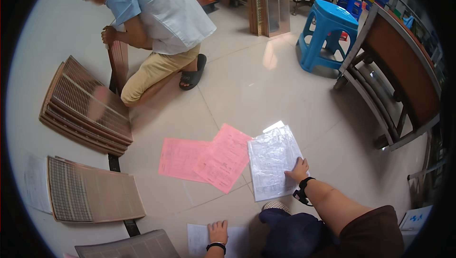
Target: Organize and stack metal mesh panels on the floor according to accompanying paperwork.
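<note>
My left hand lies on a white printed sheet on the floor, its fingers stretched out and flat. With my right hand I grip the right edge of a stack of white papers in clear plastic sleeves, the thumb over its top face. The stack rests on the tiles. Just left of it, two pink printed sheets overlap: one pink sheet lies tilted over the corner of the other pink sheet.
A person kneels at the far left, holding a panel against the wall. Stacked copper-coloured panels, a ribbed panel and a grey panel line the left. A blue stool and wheeled rack stand right.
</note>
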Available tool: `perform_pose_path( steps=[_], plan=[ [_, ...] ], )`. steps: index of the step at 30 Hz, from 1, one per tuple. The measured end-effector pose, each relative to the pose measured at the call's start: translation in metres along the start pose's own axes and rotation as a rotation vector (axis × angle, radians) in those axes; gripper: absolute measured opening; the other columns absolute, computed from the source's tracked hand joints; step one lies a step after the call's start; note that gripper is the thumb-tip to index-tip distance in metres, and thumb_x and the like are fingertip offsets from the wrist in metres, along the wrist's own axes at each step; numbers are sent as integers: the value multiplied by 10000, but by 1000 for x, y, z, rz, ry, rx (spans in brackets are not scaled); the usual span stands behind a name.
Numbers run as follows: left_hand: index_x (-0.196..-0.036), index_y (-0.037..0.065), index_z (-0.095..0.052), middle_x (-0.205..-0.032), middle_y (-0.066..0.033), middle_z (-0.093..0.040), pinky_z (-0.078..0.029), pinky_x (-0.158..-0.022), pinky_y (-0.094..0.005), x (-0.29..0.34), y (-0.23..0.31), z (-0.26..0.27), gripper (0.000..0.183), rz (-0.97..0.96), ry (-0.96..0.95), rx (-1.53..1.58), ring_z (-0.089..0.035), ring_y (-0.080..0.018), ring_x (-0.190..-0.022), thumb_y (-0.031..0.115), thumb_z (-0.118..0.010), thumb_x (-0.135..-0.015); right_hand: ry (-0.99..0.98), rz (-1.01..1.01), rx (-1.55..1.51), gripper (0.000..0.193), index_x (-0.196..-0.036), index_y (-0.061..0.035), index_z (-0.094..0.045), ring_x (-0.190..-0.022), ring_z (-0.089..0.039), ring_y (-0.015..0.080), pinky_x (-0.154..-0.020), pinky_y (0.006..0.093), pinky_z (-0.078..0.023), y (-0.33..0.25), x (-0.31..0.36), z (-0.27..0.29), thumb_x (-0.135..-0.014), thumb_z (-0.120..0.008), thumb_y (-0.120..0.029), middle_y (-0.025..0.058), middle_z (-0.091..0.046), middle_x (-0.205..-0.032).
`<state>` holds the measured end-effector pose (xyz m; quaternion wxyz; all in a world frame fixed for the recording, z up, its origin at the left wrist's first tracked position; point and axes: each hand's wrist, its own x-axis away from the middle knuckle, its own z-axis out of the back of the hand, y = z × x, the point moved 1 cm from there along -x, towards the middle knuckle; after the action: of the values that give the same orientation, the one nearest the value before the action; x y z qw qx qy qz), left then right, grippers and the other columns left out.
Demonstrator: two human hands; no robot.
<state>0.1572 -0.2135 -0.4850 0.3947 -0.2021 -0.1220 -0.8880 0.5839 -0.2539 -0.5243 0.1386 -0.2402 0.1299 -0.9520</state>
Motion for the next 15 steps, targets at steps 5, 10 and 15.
perform_pose_path(
  steps=[5,10,15],
  plan=[
    [-979,151,-540,-947,-49,-530,-331,-921,-495,-1,1,-30,207,-28,128,-160,-507,-229,-937,191,-585,-781,-84,-177,77,1038,-1365,-146,-225,-1339,-186,324,-986,558,-312,-33,17,28,-560,-853,-332,153,-162,-1455],
    [-916,137,-567,-921,-60,-555,-357,-861,-452,-2,-3,-26,125,-47,69,-181,-527,-227,-910,151,-483,-826,-88,-25,-194,972,-1358,-72,-163,-1084,-536,374,-933,437,-419,7,-19,-7,-647,-812,-203,227,-535,-1182],
    [-898,126,-577,-880,-99,-625,-425,-736,-435,1,-2,-39,125,38,-149,-15,-633,-237,-844,149,-460,-859,-126,149,-706,389,-1067,47,-570,-886,-624,267,-781,357,-494,13,-26,-18,-745,-722,-112,166,-644,-981]
  ],
)
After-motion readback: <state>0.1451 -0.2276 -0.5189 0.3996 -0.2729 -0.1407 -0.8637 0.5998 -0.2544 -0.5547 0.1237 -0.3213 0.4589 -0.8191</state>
